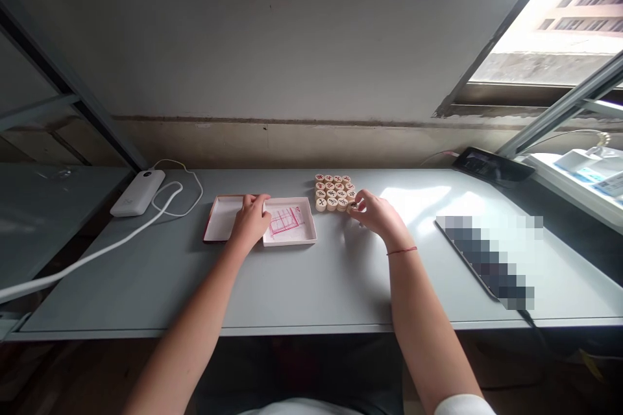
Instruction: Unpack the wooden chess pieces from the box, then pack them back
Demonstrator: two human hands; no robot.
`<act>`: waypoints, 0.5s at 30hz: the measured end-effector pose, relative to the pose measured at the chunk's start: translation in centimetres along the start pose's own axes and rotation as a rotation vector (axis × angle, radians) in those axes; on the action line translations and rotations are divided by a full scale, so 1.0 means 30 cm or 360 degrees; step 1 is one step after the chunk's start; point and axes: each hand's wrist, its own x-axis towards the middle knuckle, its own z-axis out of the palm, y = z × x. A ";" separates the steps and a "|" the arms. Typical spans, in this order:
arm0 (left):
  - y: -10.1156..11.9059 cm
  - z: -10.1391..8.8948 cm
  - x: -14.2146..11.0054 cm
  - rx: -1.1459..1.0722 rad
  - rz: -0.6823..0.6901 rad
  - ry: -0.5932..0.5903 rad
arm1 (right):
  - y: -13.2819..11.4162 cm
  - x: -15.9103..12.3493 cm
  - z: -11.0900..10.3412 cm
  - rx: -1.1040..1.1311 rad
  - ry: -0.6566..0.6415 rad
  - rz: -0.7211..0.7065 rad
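Several round wooden chess pieces (333,191) lie packed in neat rows on the grey table (311,279). My right hand (379,215) rests at the group's near right corner, fingers pinched on one piece there. To the left sit a shallow white box tray (296,224) holding a folded sheet with red grid lines (283,220) and a second white tray (221,217) with a dark rim. My left hand (250,220) lies curled where the two trays meet, fingers resting on the tray edge.
A white power bank (137,192) with a looping white cable (97,253) lies at the far left. A dark tablet (492,164) sits at the back right. A long dark flat object (487,259), blurred out, lies on the right. Wall behind, window at right.
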 end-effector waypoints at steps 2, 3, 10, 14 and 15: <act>-0.002 0.002 0.003 0.0017 0.0020 0.0008 | 0.004 0.004 -0.001 -0.0016 0.0030 0.0002; -0.003 0.004 0.004 0.0026 0.0030 0.0013 | -0.001 0.004 -0.001 -0.0013 0.0081 0.0012; -0.004 0.026 0.002 0.0058 0.0127 0.0017 | -0.222 -0.038 0.078 0.0118 0.0267 -0.0635; -0.002 0.013 0.001 0.0057 0.0158 -0.0038 | -0.355 -0.049 0.159 -0.0291 -0.0010 -0.1008; -0.002 0.007 0.001 0.0061 0.0160 -0.0069 | -0.374 -0.046 0.172 -0.0365 -0.0044 -0.0984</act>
